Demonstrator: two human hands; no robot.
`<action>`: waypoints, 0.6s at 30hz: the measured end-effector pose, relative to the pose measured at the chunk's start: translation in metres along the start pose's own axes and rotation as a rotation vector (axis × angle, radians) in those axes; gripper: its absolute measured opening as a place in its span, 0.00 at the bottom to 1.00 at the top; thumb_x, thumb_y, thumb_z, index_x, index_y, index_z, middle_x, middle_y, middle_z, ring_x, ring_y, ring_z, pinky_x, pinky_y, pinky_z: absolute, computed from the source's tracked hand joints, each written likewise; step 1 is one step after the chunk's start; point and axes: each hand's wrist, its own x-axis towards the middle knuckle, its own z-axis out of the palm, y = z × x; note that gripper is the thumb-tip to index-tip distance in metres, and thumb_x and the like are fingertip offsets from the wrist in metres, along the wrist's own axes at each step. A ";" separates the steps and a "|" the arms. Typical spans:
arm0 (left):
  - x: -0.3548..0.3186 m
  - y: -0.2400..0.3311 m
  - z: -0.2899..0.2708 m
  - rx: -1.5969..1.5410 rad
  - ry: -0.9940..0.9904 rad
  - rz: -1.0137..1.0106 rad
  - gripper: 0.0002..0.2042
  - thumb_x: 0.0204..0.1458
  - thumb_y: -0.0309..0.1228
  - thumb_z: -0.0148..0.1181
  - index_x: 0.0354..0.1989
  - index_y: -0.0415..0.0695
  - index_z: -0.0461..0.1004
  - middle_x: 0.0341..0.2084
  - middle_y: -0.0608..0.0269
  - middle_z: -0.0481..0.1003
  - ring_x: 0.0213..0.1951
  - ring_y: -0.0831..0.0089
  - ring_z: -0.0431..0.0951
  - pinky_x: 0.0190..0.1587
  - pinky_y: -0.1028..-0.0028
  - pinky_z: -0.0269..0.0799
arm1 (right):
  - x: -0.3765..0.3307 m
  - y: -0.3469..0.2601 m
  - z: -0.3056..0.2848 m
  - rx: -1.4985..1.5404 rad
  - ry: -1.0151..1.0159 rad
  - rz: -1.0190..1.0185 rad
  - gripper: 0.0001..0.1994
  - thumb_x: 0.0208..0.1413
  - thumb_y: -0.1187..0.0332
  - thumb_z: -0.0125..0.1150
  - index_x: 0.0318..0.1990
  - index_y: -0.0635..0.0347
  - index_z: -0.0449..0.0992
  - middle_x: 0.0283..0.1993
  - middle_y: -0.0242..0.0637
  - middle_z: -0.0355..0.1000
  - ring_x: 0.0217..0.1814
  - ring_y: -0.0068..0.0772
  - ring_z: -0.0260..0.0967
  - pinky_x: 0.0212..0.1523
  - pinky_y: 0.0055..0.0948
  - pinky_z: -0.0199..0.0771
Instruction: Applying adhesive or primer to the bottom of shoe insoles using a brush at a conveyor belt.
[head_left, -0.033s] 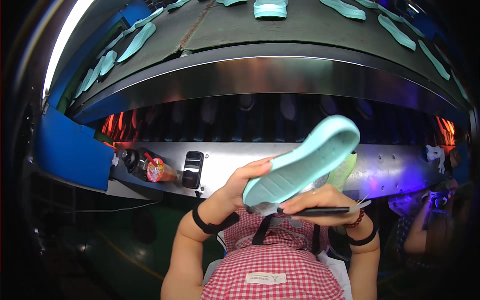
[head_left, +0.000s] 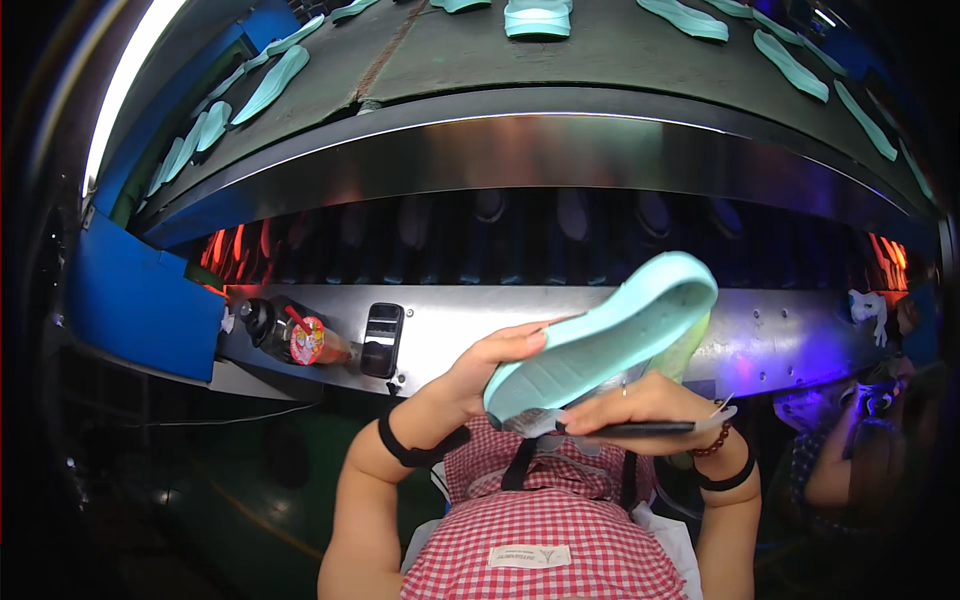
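My left hand (head_left: pixel 492 366) grips a mint-green shoe sole (head_left: pixel 610 335) by its heel end, tilted with the toe up to the right and its underside toward me. Just under the sole, my right hand (head_left: pixel 650 402) holds a thin dark brush-like tool (head_left: pixel 640 430) lying level, its pale tip pointing right. Both wrists wear black bands, and the right one also has a bead bracelet (head_left: pixel 712 445). Below my hands is my red checked apron (head_left: pixel 545 520).
A dark conveyor belt (head_left: pixel 560 60) runs overhead with several mint soles such as one sole (head_left: pixel 537 17) on it. Below it are a metal rail (head_left: pixel 560 150), a red-lidded cup (head_left: pixel 307 340), a black device (head_left: pixel 382 340), a blue panel (head_left: pixel 140 305) and another person (head_left: pixel 850 460).
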 end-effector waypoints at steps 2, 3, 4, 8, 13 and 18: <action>-0.003 0.004 0.002 0.044 0.023 -0.075 0.25 0.52 0.36 0.48 0.57 0.35 0.55 0.50 0.50 0.64 0.48 0.67 0.69 0.49 0.73 0.65 | -0.002 -0.012 -0.013 -0.087 -0.160 0.031 0.11 0.43 0.77 0.59 0.38 0.62 0.75 0.39 0.41 0.73 0.42 0.37 0.72 0.44 0.29 0.71; -0.003 0.005 0.002 0.035 0.019 -0.078 0.25 0.52 0.36 0.48 0.57 0.35 0.55 0.50 0.50 0.64 0.48 0.67 0.69 0.49 0.73 0.65 | -0.004 -0.008 -0.013 -0.086 -0.161 0.041 0.11 0.43 0.77 0.59 0.38 0.62 0.75 0.39 0.41 0.73 0.42 0.37 0.72 0.44 0.29 0.71; -0.002 0.006 0.003 0.081 0.044 -0.132 0.25 0.52 0.35 0.47 0.56 0.34 0.55 0.50 0.50 0.64 0.48 0.67 0.69 0.51 0.72 0.63 | -0.006 -0.001 -0.012 -0.103 -0.091 0.001 0.11 0.43 0.76 0.59 0.37 0.61 0.74 0.40 0.40 0.73 0.41 0.37 0.72 0.43 0.29 0.71; -0.001 0.007 0.005 0.321 0.119 -0.235 0.24 0.53 0.35 0.47 0.55 0.33 0.57 0.49 0.50 0.65 0.48 0.67 0.69 0.51 0.72 0.63 | -0.009 0.003 -0.007 -0.304 -0.167 -0.069 0.12 0.41 0.77 0.59 0.37 0.58 0.74 0.41 0.38 0.73 0.40 0.36 0.72 0.40 0.29 0.72; -0.006 0.009 0.006 0.255 0.119 -0.238 0.24 0.52 0.36 0.49 0.55 0.34 0.58 0.49 0.51 0.66 0.47 0.71 0.70 0.48 0.76 0.65 | -0.009 -0.006 -0.029 -0.307 -0.082 -0.022 0.12 0.42 0.75 0.52 0.37 0.57 0.74 0.41 0.36 0.72 0.38 0.35 0.72 0.39 0.27 0.71; -0.010 0.009 -0.001 0.378 0.176 -0.276 0.25 0.52 0.38 0.48 0.56 0.35 0.57 0.50 0.50 0.64 0.48 0.70 0.69 0.49 0.76 0.65 | -0.015 -0.014 -0.029 -0.524 -0.289 0.109 0.11 0.43 0.75 0.51 0.36 0.57 0.73 0.42 0.36 0.72 0.35 0.35 0.72 0.35 0.29 0.71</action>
